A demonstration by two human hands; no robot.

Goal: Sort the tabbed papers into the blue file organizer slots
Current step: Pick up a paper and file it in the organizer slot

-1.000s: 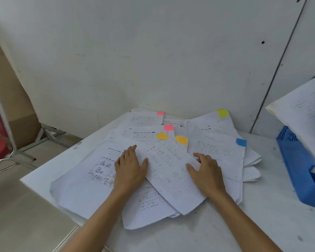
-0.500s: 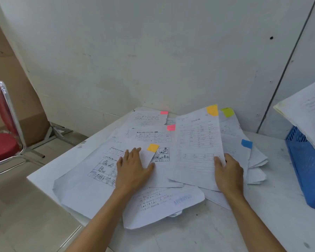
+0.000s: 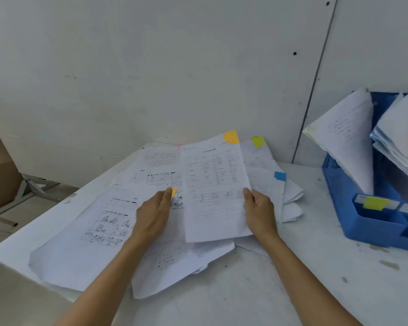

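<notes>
While the sorting was clearly under way, it looked to me nearer its start than its end. The blue file organizer point(image 3: 372, 222) stood at the right side of the white table point(image 3: 292, 278), and two of its slots already held leaning bundles of filed papers point(image 3: 349, 137), with a yellow label point(image 3: 372, 203) showing on its front lip. Most of the work lay unsorted, though: a loose pile of papers point(image 3: 85, 243) sprawled across the middle of the table against the wall, and among it I could pick out a yellow-green tab point(image 3: 258, 141), a blue tab point(image 3: 280, 176) and a sliver of a pink tab point(image 3: 178, 148). The person's right hand point(image 3: 260, 212) gripped the right edge of an orange-tabbed sheet point(image 3: 212, 189), thumb on top and fingers tucked beneath, so that the sheet stood raised over the pile, well apart from the organizer. The left hand point(image 3: 153, 212) lay on the pile just beside it, fingers fairly straight, its thumb tip against a second orange tab point(image 3: 174, 192); whether it pinched that corner or merely pressed it I could not tell. By my reckoning the lifted sheet had yet to reach a slot, and every other tabbed sheet on the table awaited its turn.
</notes>
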